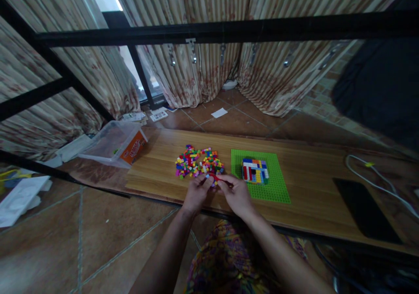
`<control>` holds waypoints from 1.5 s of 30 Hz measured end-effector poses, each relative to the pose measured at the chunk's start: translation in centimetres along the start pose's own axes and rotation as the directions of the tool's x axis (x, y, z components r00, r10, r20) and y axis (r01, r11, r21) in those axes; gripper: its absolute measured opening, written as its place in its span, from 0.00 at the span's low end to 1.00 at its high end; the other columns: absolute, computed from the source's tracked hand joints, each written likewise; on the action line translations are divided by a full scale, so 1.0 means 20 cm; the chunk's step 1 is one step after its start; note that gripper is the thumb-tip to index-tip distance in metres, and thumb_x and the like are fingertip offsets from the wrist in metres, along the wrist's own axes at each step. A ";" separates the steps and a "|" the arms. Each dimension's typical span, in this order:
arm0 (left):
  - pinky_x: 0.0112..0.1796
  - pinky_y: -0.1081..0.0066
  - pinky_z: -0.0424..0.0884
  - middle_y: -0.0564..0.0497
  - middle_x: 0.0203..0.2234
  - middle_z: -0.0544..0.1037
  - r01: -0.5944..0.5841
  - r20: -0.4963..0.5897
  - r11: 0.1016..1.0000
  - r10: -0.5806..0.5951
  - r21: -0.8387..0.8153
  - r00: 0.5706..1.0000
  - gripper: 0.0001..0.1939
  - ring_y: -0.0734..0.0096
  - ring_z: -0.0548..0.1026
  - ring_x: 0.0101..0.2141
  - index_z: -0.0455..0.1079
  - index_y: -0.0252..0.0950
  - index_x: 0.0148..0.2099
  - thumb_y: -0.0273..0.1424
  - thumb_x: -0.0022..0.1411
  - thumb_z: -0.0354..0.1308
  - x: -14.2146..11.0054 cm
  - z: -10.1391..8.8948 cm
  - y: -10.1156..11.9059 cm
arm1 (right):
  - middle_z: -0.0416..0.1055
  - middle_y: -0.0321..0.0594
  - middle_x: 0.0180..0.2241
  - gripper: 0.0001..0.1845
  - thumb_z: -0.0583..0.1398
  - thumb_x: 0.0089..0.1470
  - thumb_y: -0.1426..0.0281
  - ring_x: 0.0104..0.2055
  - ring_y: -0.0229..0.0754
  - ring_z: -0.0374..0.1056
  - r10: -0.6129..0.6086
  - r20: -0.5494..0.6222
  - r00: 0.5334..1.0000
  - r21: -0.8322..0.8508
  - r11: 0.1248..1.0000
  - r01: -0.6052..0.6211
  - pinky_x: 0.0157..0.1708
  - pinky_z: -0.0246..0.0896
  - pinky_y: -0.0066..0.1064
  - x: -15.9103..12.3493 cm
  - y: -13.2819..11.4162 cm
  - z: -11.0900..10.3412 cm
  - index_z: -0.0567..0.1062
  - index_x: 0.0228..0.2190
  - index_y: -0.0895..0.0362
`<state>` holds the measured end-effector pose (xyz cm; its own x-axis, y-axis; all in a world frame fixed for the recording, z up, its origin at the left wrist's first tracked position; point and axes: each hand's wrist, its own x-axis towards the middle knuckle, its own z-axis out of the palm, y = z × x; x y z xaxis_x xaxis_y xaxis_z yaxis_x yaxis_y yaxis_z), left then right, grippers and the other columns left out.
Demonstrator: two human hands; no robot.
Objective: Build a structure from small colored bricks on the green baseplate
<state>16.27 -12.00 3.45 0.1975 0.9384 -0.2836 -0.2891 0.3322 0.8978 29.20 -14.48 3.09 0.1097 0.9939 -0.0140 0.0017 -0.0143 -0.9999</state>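
My left hand [197, 192] and my right hand [236, 193] meet at the near edge of a pile of loose toy bricks [186, 160]. Both are closed, fingertips pinched round a small red toy brick [214, 178] between them. Whether it is one brick or two joined is too small to tell, and the fingers cover part of it. Just right of my right hand lies a green studded baseplate [276, 180]. On it stands a low, roughly square brick build [255, 171] in white, red, blue and yellow, with a dark gap in its middle.
All this is on a long wooden board [157, 171]. At its left end sits a clear plastic box [108, 143] with an orange label. To the right are a dark flat panel [366, 209] and a white cable [376, 171]. A black metal bar [209, 32] crosses beyond the board.
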 end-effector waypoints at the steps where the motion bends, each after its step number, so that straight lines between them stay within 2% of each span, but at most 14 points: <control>1: 0.31 0.75 0.69 0.52 0.26 0.77 0.005 0.006 1.000 -0.005 0.000 1.000 0.19 0.76 0.71 0.27 0.75 0.32 0.34 0.42 0.46 0.68 0.00 0.00 0.00 | 0.77 0.43 0.40 0.13 0.62 0.50 0.62 0.35 0.44 0.75 0.009 -0.009 1.000 0.006 1.000 -0.009 0.33 0.76 0.36 0.01 0.00 0.00 0.81 0.36 0.54; 6: 0.30 0.76 0.68 0.52 0.24 0.76 0.017 0.006 0.999 -0.017 -0.036 1.000 0.17 0.78 0.71 0.25 0.75 0.31 0.32 0.40 0.47 0.69 0.02 0.02 0.00 | 0.79 0.40 0.32 0.15 0.63 0.47 0.60 0.26 0.43 0.74 0.098 -0.088 0.991 0.091 0.992 -0.090 0.30 0.75 0.39 0.04 0.00 0.01 0.81 0.35 0.54; 9: 0.33 0.75 0.70 0.52 0.25 0.77 0.041 -0.015 0.992 -0.044 -0.120 0.999 0.17 0.77 0.72 0.26 0.75 0.31 0.33 0.38 0.45 0.70 0.03 0.03 0.00 | 0.79 0.39 0.28 0.15 0.64 0.45 0.59 0.26 0.44 0.74 0.141 -0.144 0.980 0.160 0.980 -0.118 0.31 0.74 0.39 0.04 0.01 0.02 0.81 0.34 0.54; 14: 0.35 0.73 0.72 0.50 0.28 0.78 0.099 -0.090 0.969 -0.122 -0.225 0.988 0.14 0.75 0.74 0.29 0.75 0.31 0.32 0.32 0.42 0.70 0.05 0.06 0.01 | 0.80 0.40 0.32 0.16 0.64 0.46 0.59 0.31 0.45 0.75 0.117 -0.209 0.971 0.160 0.984 -0.084 0.32 0.73 0.38 0.06 0.05 0.02 0.81 0.35 0.54; 17: 0.35 0.73 0.73 0.49 0.29 0.78 0.105 -0.090 0.962 -0.132 -0.253 0.987 0.14 0.73 0.75 0.30 0.75 0.31 0.32 0.33 0.42 0.70 0.07 0.07 0.04 | 0.79 0.42 0.36 0.17 0.63 0.48 0.59 0.34 0.46 0.75 0.066 -0.221 0.973 0.099 0.994 -0.044 0.33 0.73 0.37 0.08 0.07 0.02 0.81 0.37 0.54; 21: 0.35 0.75 0.72 0.52 0.26 0.77 0.071 -0.052 0.971 -0.084 -0.227 0.995 0.18 0.77 0.73 0.28 0.75 0.31 0.31 0.36 0.39 0.73 0.08 0.09 0.04 | 0.78 0.44 0.40 0.16 0.62 0.50 0.60 0.40 0.47 0.74 -0.013 -0.214 0.977 0.007 1.000 0.015 0.39 0.72 0.39 0.11 0.08 0.03 0.81 0.38 0.55; 24: 0.33 0.76 0.70 0.53 0.24 0.76 0.037 -0.043 0.984 -0.046 -0.176 0.998 0.18 0.79 0.72 0.26 0.75 0.31 0.29 0.37 0.38 0.74 0.09 0.08 0.03 | 0.79 0.43 0.39 0.15 0.61 0.51 0.60 0.40 0.47 0.74 -0.041 -0.198 0.979 -0.041 0.999 0.033 0.40 0.72 0.39 0.10 0.08 0.03 0.81 0.37 0.54; 29: 0.29 0.76 0.69 0.53 0.23 0.76 0.070 0.019 0.994 -0.068 -0.089 0.997 0.17 0.79 0.70 0.23 0.75 0.31 0.28 0.37 0.39 0.73 0.08 0.06 0.03 | 0.80 0.41 0.32 0.16 0.60 0.51 0.59 0.29 0.45 0.75 0.043 -0.164 0.986 -0.007 0.999 -0.045 0.31 0.73 0.37 0.09 0.06 0.02 0.81 0.36 0.55; 32: 0.30 0.76 0.70 0.53 0.23 0.76 0.090 -0.011 0.990 -0.092 -0.107 0.996 0.15 0.78 0.72 0.24 0.75 0.31 0.29 0.36 0.41 0.72 0.08 0.04 0.05 | 0.80 0.40 0.31 0.18 0.60 0.50 0.58 0.29 0.45 0.75 0.080 -0.171 0.982 0.022 0.997 -0.077 0.31 0.73 0.37 0.11 0.06 0.02 0.81 0.37 0.55; 34: 0.33 0.75 0.72 0.52 0.25 0.77 0.101 -0.056 0.983 -0.111 -0.153 0.992 0.13 0.76 0.74 0.26 0.76 0.32 0.31 0.33 0.43 0.71 0.09 0.02 0.06 | 0.80 0.42 0.34 0.18 0.59 0.51 0.59 0.32 0.45 0.75 0.050 -0.210 0.976 -0.030 0.998 -0.058 0.33 0.72 0.37 0.14 0.07 0.02 0.80 0.39 0.55; 36: 0.35 0.74 0.73 0.51 0.27 0.78 0.101 -0.095 0.975 -0.122 -0.197 0.988 0.10 0.75 0.75 0.28 0.76 0.32 0.32 0.29 0.45 0.68 0.09 0.01 0.07 | 0.79 0.42 0.36 0.15 0.59 0.52 0.62 0.35 0.45 0.74 -0.026 -0.243 0.970 -0.179 0.984 -0.019 0.37 0.71 0.37 0.17 0.07 0.02 0.80 0.38 0.55; 40: 0.36 0.74 0.75 0.49 0.30 0.79 0.108 -0.121 0.963 -0.142 -0.248 0.982 0.08 0.73 0.77 0.31 0.76 0.31 0.33 0.22 0.47 0.64 0.08 -0.01 0.09 | 0.78 0.42 0.34 0.12 0.57 0.51 0.69 0.36 0.44 0.73 -0.171 -0.211 0.963 -0.509 0.860 0.041 0.42 0.67 0.37 0.21 0.07 0.02 0.81 0.33 0.54; 42: 0.37 0.73 0.76 0.48 0.30 0.79 0.116 -0.126 0.956 -0.154 -0.268 0.980 0.08 0.72 0.78 0.31 0.76 0.31 0.34 0.22 0.47 0.62 0.07 -0.01 0.09 | 0.78 0.42 0.35 0.12 0.57 0.51 0.71 0.37 0.44 0.72 -0.209 -0.175 0.962 -0.566 0.821 0.075 0.42 0.66 0.36 0.21 0.06 0.02 0.81 0.33 0.54; 45: 0.37 0.73 0.76 0.47 0.32 0.79 0.125 -0.114 0.950 -0.164 -0.286 0.980 0.06 0.71 0.77 0.32 0.76 0.31 0.34 0.24 0.49 0.62 0.07 0.00 0.09 | 0.77 0.43 0.36 0.12 0.56 0.52 0.70 0.38 0.45 0.72 -0.238 -0.148 0.960 -0.553 0.824 0.119 0.42 0.66 0.36 0.19 0.02 0.01 0.81 0.33 0.54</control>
<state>16.00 -10.13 4.71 0.1338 0.8759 -0.4636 -0.5181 0.4606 0.7207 29.41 -10.70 2.56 0.2520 0.9412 0.2253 0.5645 0.0461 -0.8241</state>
